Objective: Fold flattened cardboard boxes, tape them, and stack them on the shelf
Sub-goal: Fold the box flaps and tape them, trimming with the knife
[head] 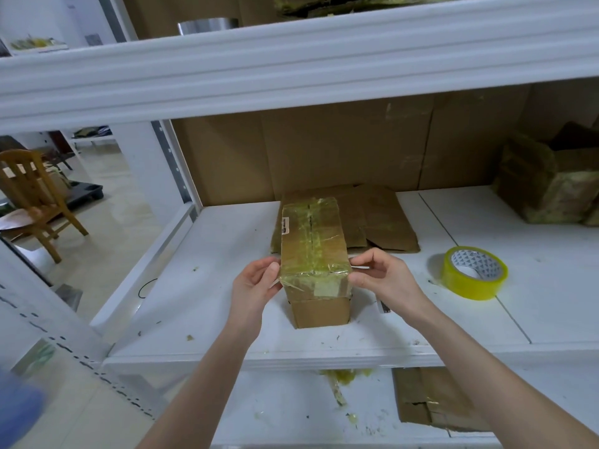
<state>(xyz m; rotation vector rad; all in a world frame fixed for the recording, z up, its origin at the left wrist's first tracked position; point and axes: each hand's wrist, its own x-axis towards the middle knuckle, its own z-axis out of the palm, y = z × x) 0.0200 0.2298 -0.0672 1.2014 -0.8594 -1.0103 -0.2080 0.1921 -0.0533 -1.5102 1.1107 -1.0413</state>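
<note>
A folded cardboard box (pixel 312 244) stands on the white shelf (pixel 227 241), its top and near end covered in yellowish clear tape. My left hand (pixel 256 286) holds the box's left near corner, thumb against the taped edge. On the other side, my right hand (pixel 379 277) touches the right near corner with curled fingers. A roll of yellow tape (pixel 475 272) lies on the shelf to the right of the box. Flattened cardboard (pixel 385 218) lies behind the box.
More folded, taped boxes (pixel 544 183) sit at the shelf's back right. The upper shelf beam (pixel 291 66) hangs low overhead. A lower shelf holds flattened cardboard (pixel 428 400) and tape scraps. A wooden chair (pixel 32 196) stands on the floor to the left.
</note>
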